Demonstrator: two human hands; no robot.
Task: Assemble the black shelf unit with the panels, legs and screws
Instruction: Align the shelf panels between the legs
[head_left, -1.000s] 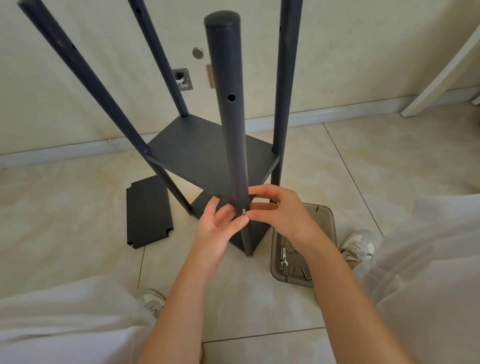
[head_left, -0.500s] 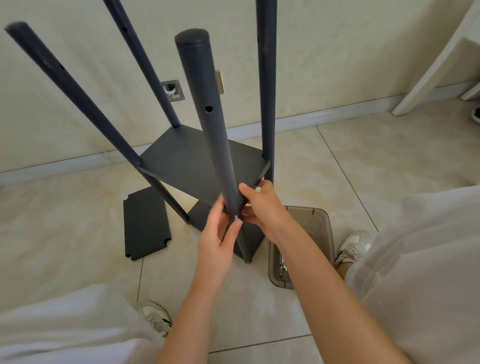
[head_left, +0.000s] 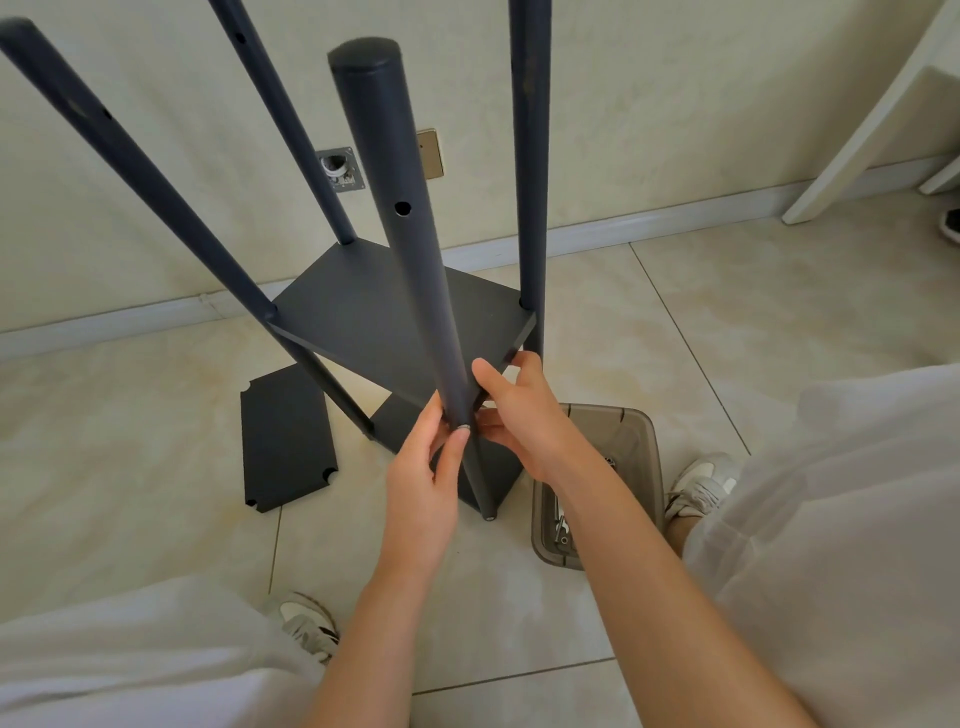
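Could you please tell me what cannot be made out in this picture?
Head view:
1. Screw: only its head shows; the left hand pinching it hides how deep it sits.
2. Near leg and its joint with the panel: behind the right hand gripping the leg.
3. Tray contents: mostly under the right forearm, the rest too small.
4. Two rear legs: tops cut off by the top edge.

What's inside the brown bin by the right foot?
A few metal screws lie at the near end of the brown bin. The right forearm crosses its left side, so anything beneath it is hidden.
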